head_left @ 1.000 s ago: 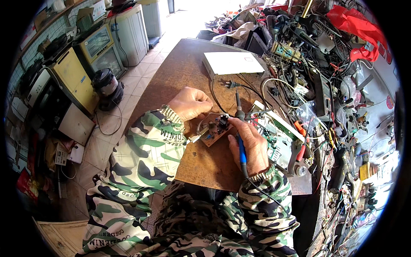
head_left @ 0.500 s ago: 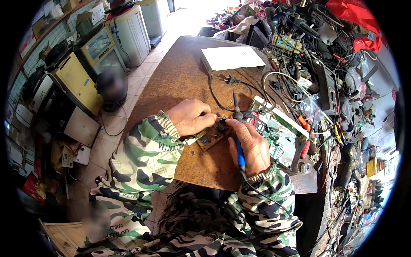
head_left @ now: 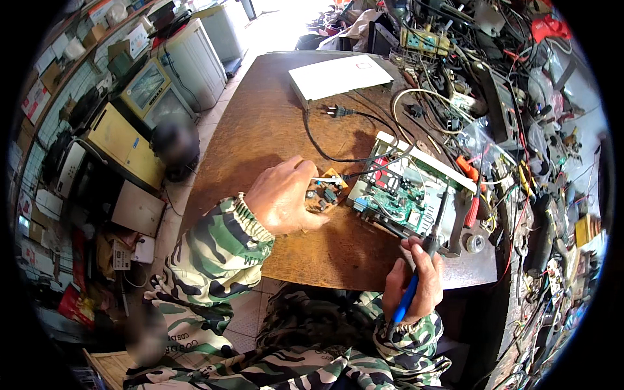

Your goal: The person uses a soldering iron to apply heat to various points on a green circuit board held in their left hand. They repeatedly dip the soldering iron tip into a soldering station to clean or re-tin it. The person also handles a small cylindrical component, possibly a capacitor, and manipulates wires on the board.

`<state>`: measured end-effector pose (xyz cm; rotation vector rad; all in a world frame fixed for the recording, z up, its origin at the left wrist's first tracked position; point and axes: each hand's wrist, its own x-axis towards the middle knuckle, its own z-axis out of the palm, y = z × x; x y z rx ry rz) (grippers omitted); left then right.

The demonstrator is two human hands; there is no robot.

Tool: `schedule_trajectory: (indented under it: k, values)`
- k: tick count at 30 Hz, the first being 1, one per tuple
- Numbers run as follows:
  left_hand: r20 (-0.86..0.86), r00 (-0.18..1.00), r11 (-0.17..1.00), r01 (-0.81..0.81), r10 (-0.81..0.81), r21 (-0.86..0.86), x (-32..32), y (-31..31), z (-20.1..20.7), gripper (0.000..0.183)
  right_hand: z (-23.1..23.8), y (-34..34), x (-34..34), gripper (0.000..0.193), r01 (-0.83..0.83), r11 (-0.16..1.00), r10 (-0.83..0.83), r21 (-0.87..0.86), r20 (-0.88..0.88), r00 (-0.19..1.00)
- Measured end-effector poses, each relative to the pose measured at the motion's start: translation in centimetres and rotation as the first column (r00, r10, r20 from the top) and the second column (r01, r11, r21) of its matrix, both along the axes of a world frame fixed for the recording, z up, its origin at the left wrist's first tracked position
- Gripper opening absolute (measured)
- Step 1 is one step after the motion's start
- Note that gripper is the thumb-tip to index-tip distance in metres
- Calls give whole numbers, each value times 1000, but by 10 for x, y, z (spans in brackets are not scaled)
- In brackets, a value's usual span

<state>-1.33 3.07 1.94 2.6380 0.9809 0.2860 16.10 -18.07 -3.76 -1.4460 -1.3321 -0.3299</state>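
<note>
My left hand [head_left: 283, 198] curls over a small brown circuit board [head_left: 323, 196] on the wooden table, gripping its left side. Dark components stand on the board's upper face, and a black power cord runs to its far corner. In my right hand [head_left: 426, 273] is a soldering iron [head_left: 404, 300] with a blue handle, its shaft angled up and away. The iron is beside an open metal device case [head_left: 455, 231], above its near right part; whether its tip touches anything I cannot tell. Inside the case lies a green circuit board [head_left: 402, 198].
Farther back on the table [head_left: 240, 136] lie a white metal cover [head_left: 341, 77] and a black plug [head_left: 339, 112]. To the right are a small spool [head_left: 476, 244], red-handled pliers [head_left: 472, 211] and a heap of cables and parts. Old appliances [head_left: 123, 140] stand along the left.
My right hand has drawn the soldering iron away from the small board, rightward and nearer to me. The left hand now spreads over the board, which has turned and lies lower.
</note>
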Motion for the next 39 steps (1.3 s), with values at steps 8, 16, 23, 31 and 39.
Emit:
schedule_trajectory:
  k: [8, 16, 23, 31, 39]
  values:
    - [9, 1000, 992, 6, -7, 125, 5, -12, 8, 63, -20, -12, 13, 57, -97, 995, 97, 37, -16, 995]
    - [-7, 1000, 985, 29, -29, 168, 10, -14, 11, 63, -18, -20, 18, 39, -136, 991, 135, -4, -67, 989]
    - [1, 999, 998, 32, -32, 49, 5, -4, 6, 63, -21, -33, 17, 36, -280, 945, 197, -167, -392, 898]
    - [69, 997, 947, 2, 22, -320, -8, 12, 12, 56, -29, -20, 20, 51, -88, 996, 87, 22, 52, 995]
    - [52, 999, 876, 38, -15, -480, -22, 26, 9, 32, -20, -16, 7, 41, -51, 998, 52, 39, -24, 998]
